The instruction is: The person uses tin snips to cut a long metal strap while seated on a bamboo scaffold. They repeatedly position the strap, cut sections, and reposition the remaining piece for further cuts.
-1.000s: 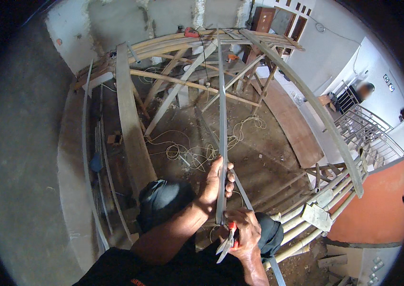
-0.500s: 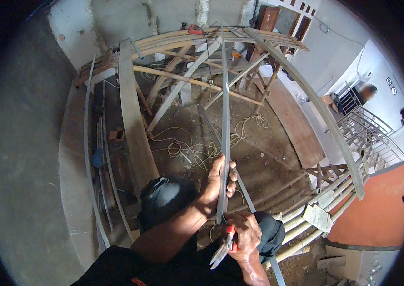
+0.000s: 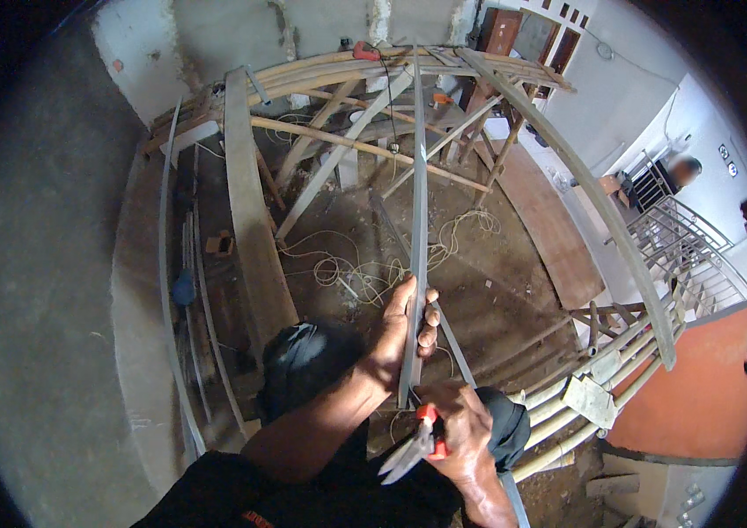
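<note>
A long, narrow grey metal channel (image 3: 419,202) runs from my lap away to the far bamboo scaffold. My left hand (image 3: 400,339) wraps round it near its near end, thumb on the left side and fingertips showing on the right. Just right of that end is my right hand (image 3: 461,427), closed round the red handles of metal snips (image 3: 408,456). The snips' blades point down and to the left, toward my body, away from the channel. My right knuckles are close to the channel's end; whether they touch it I cannot tell.
Bamboo poles (image 3: 558,422) lie at my right, and a wide plank (image 3: 250,211) stretches away at my left. A red power tool (image 3: 366,51) rests on the far scaffold. Tangled pale cord (image 3: 347,273) lies on the floor below. Far right, a person (image 3: 683,169) is near a metal railing.
The snips have turned slightly, and their blades now show wider and further left. My right hand has shifted a little right. The left hand keeps its hold on the channel.
</note>
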`<state>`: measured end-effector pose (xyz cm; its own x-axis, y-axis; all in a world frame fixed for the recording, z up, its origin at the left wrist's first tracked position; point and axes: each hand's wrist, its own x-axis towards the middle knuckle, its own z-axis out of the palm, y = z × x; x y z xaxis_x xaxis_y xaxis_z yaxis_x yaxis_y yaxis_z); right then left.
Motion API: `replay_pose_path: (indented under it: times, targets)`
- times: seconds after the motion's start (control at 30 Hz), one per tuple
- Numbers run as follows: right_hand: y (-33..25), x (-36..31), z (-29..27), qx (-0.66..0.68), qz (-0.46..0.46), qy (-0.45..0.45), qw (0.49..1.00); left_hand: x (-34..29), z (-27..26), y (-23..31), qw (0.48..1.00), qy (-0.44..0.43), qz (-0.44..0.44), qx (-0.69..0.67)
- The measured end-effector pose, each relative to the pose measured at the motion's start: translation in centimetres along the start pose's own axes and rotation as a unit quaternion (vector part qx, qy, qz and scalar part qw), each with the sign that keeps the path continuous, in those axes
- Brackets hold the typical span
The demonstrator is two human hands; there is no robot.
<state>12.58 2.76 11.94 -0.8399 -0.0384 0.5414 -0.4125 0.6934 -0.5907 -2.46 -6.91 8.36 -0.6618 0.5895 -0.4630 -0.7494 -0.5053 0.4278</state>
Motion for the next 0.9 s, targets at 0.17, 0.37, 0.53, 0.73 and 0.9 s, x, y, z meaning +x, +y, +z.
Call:
replay_pose_path:
  times: [0.17, 0.37, 0.53, 0.73, 0.9]
  targets:
    - [1.3, 0.8, -1.7, 0.1, 0.081, -0.046, 0.991, -0.2, 0.5, 0.5, 1.0, 0.012, -0.019, 0.012]
    - [1.2, 3.1, -1.5, 0.178, 0.142, -0.084, 0.97, -1.6, 0.7, 1.4, 0.998, 0.045, -0.01, 0.042]
    - [1.1, 5.3, -2.8, 0.182, 0.162, -0.179, 0.953, -1.5, 0.1, 2.0, 0.999, 0.014, -0.015, 0.04]
    - [1.8, 7.5, -2.2, 0.198, 0.106, -0.213, 0.951, -1.5, -0.2, 3.1, 0.999, 0.019, -0.018, 0.031]
    - [1.7, 8.4, -1.0, 0.201, 0.067, -0.238, 0.948, -2.0, -1.3, 3.7, 0.999, 0.016, -0.024, 0.028]
